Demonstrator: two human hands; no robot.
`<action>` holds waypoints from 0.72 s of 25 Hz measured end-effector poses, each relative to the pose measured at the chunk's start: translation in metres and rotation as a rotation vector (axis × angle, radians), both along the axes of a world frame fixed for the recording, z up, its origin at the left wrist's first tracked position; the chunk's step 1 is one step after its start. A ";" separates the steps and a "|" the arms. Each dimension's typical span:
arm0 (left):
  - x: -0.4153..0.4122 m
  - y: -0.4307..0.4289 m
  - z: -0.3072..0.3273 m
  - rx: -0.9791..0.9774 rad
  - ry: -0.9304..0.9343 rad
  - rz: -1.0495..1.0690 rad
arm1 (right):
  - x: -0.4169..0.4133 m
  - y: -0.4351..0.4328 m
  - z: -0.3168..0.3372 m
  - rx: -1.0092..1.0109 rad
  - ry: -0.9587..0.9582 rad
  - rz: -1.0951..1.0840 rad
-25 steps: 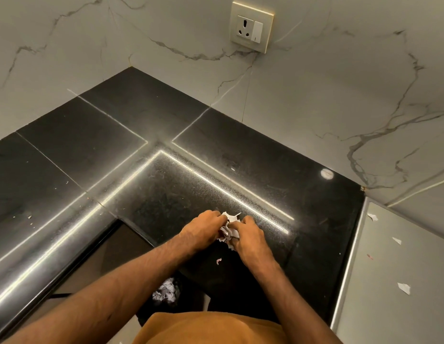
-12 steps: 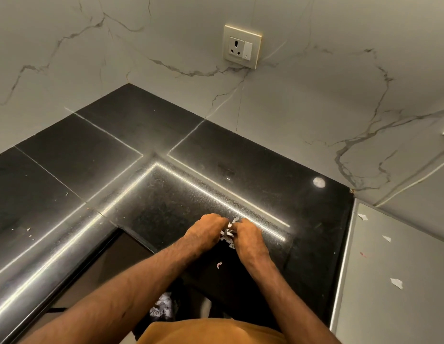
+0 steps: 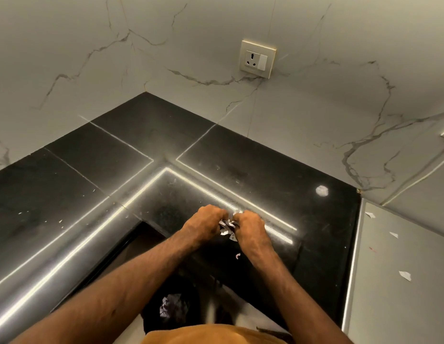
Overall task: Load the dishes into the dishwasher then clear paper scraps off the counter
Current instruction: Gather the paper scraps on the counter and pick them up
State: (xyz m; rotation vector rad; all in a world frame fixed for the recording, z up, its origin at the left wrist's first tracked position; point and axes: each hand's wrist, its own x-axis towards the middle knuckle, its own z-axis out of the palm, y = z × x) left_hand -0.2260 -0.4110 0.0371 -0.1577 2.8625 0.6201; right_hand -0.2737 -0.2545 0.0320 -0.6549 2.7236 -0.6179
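black polished stone counter, l-shaped, set in a corner of pale veined marble wall; wall socket above. both hands meet over the counter's front inner corner. left hand: fingers curled, gripping one side of a small wad of paper scraps. right hand: fingers curled, gripping the other side; knuckles nearly touching. one loose scrap lies just below the hands, beside the right wrist. tiny white flecks on the counter's left arm. grey surface adjoins the counter at right, with several torn pieces on it. below the counter edge, crumpled paper in something dark; cannot tell what.
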 end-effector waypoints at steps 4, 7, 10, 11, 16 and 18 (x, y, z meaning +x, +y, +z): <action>0.056 -0.036 -0.004 0.011 -0.027 0.077 | 0.044 -0.038 0.000 0.031 -0.040 0.126; 0.108 -0.067 -0.014 0.034 -0.085 0.188 | 0.087 -0.073 -0.004 0.052 -0.088 0.212; 0.145 -0.082 -0.028 0.061 -0.125 0.275 | 0.115 -0.093 -0.014 0.092 -0.120 0.241; 0.164 -0.090 -0.037 0.076 -0.139 0.309 | 0.129 -0.103 -0.020 0.105 -0.137 0.253; 0.229 -0.102 -0.089 0.129 -0.181 0.433 | 0.180 -0.136 -0.059 0.201 -0.249 0.285; 0.242 -0.100 -0.105 0.157 -0.192 0.502 | 0.187 -0.142 -0.075 0.200 -0.320 0.273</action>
